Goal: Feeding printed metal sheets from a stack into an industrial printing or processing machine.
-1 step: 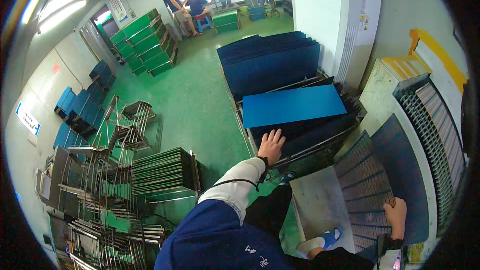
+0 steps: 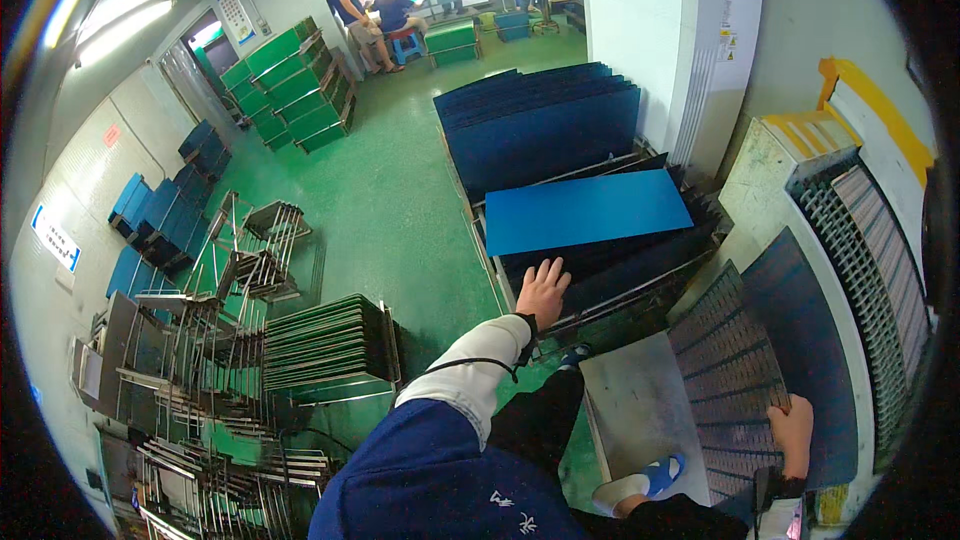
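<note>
Landmark: cart (image 2: 480,202) of dark blue sheets standing on edge, mid-floor.

- Bright blue sheet (image 2: 588,208) lies flat atop cart stack, largest thing in reach. I judge it thin, stiff, light but floppy over its span, smooth face likely slippery; best taken at near long edge, both hands.
- Perforated dark panel (image 2: 738,380) right of cart, leaning on grey surface (image 2: 630,410). Looks rigid; holes give purchase.
- Left hand (image 2: 543,292) at cart's near edge, fingers spread flat on dark sheets, grip released.
- Right hand (image 2: 792,432) right of cart, grip clenched on panel's lower edge.

Blue-white wall sign (image 2: 55,237), maybe poster (image 2: 232,15)
</note>
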Motion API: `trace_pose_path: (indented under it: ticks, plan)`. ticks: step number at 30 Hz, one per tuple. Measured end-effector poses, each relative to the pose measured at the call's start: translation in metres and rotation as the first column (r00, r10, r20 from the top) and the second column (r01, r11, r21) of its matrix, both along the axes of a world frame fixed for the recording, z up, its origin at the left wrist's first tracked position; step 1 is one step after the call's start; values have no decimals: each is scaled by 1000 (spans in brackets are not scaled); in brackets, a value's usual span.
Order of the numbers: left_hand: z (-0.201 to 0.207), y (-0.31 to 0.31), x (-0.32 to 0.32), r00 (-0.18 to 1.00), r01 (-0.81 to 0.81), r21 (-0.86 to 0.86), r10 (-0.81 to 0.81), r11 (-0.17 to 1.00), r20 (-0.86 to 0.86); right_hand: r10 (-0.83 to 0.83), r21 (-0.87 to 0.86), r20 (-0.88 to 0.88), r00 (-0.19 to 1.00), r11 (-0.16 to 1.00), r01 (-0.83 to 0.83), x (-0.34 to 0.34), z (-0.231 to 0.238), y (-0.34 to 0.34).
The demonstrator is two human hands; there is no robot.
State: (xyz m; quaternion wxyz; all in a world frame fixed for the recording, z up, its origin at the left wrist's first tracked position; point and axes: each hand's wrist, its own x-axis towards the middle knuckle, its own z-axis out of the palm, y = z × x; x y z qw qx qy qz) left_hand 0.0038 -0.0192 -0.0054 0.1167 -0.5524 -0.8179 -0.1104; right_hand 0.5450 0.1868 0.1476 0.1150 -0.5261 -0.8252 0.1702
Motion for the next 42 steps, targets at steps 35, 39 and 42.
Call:
trace_pose_path:
  ticks: [35, 39, 42]
  plan:
    - [-7, 5, -3, 1000, -26, 26, 26, 999, -3, 33, 274, 7, 999, 961, -34, 22, 11, -1]
    - [-4, 3, -2, 999, -32, 31, 33, 999, -25, -84, 8, -201, 976, 996, 88, 18, 85, -14]
    - [1, 1, -3, 999, -32, -5, 32, 999, -14, -274, -51, -552, 787, 954, 296, 40, 93, -17]
